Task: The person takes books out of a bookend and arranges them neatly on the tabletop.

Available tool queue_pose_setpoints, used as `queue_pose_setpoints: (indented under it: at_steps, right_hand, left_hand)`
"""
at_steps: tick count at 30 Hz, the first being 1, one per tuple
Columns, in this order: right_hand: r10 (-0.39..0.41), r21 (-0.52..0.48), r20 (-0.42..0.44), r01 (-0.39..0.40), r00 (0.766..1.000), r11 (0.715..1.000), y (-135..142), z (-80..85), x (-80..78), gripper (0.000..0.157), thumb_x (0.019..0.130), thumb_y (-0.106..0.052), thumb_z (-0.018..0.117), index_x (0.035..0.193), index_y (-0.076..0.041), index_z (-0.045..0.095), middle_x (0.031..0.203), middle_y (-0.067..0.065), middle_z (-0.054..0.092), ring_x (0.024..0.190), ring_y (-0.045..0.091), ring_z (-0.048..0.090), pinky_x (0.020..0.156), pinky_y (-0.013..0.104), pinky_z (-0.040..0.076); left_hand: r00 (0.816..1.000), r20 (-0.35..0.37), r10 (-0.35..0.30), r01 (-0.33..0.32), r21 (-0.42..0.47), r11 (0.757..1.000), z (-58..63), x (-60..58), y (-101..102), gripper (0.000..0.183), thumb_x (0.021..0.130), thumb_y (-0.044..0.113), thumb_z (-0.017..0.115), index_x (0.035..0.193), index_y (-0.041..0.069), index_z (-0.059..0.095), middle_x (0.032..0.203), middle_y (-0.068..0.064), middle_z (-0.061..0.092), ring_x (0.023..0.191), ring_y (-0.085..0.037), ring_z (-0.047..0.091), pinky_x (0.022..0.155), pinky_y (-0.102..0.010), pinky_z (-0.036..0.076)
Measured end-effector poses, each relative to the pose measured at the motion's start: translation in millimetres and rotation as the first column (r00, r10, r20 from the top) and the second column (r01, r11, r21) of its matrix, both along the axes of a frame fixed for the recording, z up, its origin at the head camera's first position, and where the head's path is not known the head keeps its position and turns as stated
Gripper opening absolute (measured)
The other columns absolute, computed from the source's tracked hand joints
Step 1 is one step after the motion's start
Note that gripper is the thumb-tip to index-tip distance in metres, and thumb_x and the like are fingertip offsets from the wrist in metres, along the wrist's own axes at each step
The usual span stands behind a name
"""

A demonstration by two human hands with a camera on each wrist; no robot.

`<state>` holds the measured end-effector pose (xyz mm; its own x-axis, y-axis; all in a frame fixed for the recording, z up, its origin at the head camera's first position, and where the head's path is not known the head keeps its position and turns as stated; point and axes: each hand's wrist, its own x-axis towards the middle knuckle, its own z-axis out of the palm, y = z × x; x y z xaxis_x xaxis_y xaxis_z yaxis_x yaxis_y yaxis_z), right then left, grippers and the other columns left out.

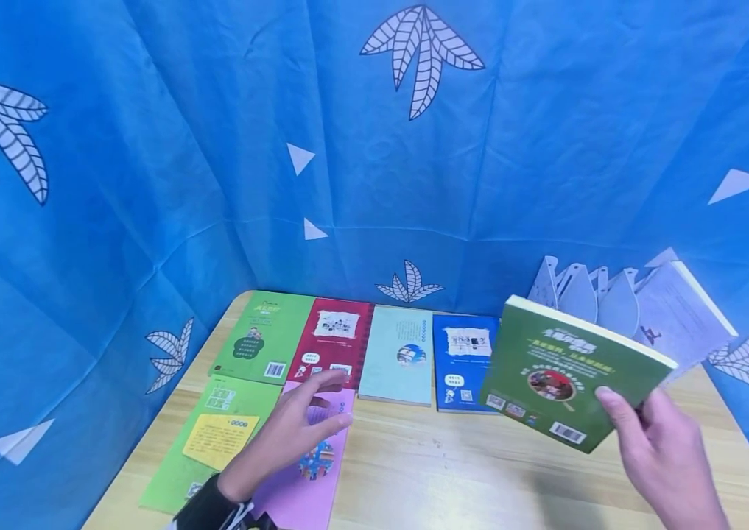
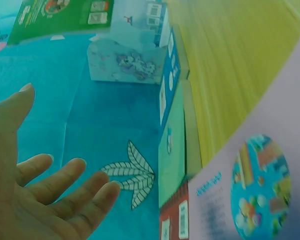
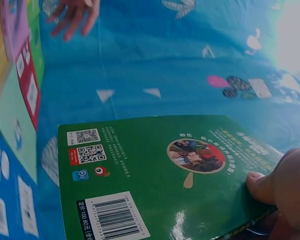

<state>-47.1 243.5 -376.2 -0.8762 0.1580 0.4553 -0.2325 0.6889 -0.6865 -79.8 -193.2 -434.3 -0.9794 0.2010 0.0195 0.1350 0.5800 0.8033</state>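
Observation:
My right hand (image 1: 669, 453) grips a dark green book (image 1: 560, 419) by its edge, thumb on the cover with its round picture and barcode. The book is held up over the right part of the table, tilted, and overlaps a blue book (image 1: 463, 338) in the head view. My left hand (image 1: 301, 423) hovers above a pink book (image 1: 321, 500), fingers spread and loosely bent, holding nothing. In the left wrist view its palm (image 2: 45, 210) shows with nothing in it. The right wrist view shows the green book's back cover (image 3: 155, 175) close up.
Along the back of the table (image 1: 427, 471) lie a light green book (image 1: 297, 316), a red book (image 1: 321, 350) and a mint book (image 1: 401, 383). Another green book (image 1: 215, 401) lies at left front. A pale book rack (image 1: 579, 291) holding a whitish book (image 1: 686, 316) stands at back right. Blue cloth (image 1: 414, 184) hangs behind.

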Motion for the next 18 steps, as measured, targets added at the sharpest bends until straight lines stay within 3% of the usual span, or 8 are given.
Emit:
queue_pose_setpoints:
  at_steps: [5, 10, 18]
  right_hand:
    - [0.067, -0.012, -0.001, -0.067, 0.998, 0.998, -23, -7.1, -0.5, 0.015, 0.098, -0.001, 0.067, 0.113, -0.001, 0.069, 0.095, 0.025, 0.077, 0.072, -0.011, 0.059, 0.056, 0.011, 0.047]
    - [0.154, -0.019, -0.026, -0.155, 0.988, 0.988, -44, -12.0, -0.1, 0.015, 0.096, 0.002, 0.068, 0.111, -0.003, 0.069, 0.093, 0.017, 0.079, 0.081, -0.012, 0.064, 0.065, 0.007, 0.052]
    - [0.285, -0.049, -0.061, -0.289, 0.956, 0.956, -68, -18.1, -1.0, 0.022, 0.095, 0.005, 0.068, 0.114, -0.006, 0.068, 0.096, 0.009, 0.08, 0.086, -0.008, 0.069, 0.071, 0.009, 0.056]
  left_hand:
    - [0.998, -0.039, -0.057, 0.058, 0.035, 0.998, 4.6, -0.7, 9, 0.072, 0.092, 0.037, 0.079, 0.154, 0.024, 0.046, 0.147, 0.0, 0.063, 0.133, -0.026, 0.062, 0.105, -0.042, 0.057]
    - [0.988, -0.095, -0.122, 0.13, 0.079, 0.988, 8.6, 0.6, 18, 0.072, 0.094, 0.034, 0.077, 0.157, 0.023, 0.042, 0.151, -0.001, 0.06, 0.137, -0.024, 0.06, 0.108, -0.041, 0.056]
    - [0.981, -0.063, -0.185, 0.193, 0.147, 0.97, 15.6, -0.4, 33, 0.074, 0.093, 0.038, 0.077, 0.157, 0.032, 0.041, 0.153, 0.005, 0.058, 0.138, -0.016, 0.059, 0.108, -0.039, 0.056]
